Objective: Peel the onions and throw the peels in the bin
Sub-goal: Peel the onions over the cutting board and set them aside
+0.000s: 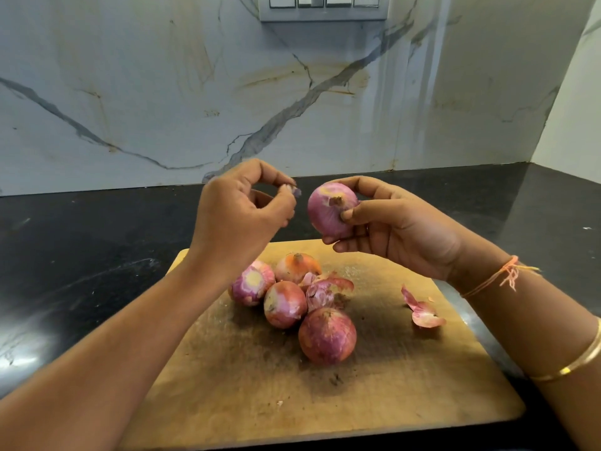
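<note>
My right hand (396, 226) holds a purple onion (328, 209) above the wooden cutting board (406, 385), fingers curled round it, root end toward me. Just left of it, my left hand (240, 216) pinches a small scrap of peel (294, 190) between thumb and fingertips. Several more onions (327, 335) lie clustered on the board below, some partly skinned. A loose curl of peel (325, 288) sits among them and another peel piece (422, 312) lies on the board's right side. No bin is in view.
The board rests on a black stone counter (81, 255) against a marble backsplash (162, 92). A switch panel (323, 6) is mounted on the wall above. A side wall closes the corner at right.
</note>
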The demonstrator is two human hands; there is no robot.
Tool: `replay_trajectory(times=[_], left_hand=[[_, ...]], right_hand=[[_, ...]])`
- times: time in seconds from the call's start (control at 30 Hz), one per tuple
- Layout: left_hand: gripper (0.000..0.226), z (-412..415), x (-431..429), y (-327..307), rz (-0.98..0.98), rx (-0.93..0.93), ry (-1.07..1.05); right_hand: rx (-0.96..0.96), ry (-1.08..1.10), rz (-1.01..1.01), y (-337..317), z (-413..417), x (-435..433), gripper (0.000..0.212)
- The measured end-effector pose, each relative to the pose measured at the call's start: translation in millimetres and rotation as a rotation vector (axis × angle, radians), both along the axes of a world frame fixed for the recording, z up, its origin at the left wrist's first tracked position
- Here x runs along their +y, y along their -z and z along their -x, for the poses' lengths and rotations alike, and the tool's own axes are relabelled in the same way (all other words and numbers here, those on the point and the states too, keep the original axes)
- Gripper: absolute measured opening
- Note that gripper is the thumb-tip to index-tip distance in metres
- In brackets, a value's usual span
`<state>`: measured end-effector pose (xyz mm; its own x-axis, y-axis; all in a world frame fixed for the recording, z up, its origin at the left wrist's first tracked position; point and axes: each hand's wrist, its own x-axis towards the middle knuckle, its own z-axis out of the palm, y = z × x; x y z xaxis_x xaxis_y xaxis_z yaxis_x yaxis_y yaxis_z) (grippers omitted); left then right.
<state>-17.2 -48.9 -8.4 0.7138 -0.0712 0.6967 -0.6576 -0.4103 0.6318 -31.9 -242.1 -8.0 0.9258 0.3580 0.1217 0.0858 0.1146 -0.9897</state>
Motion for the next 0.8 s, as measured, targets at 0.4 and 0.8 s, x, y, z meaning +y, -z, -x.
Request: replay_trajectory(times=[0.4,0.8], left_hand=[[0.03,6,-5,5,-0.156,0.144,0.159],[0.031,10,-9,6,-0.2,0.056,0.031]], right_hand=[[-0.13,-0.021,0.114,3,-1,-3,0.043],[-0.178,0.015,0.175,3,1,2,0.052]])
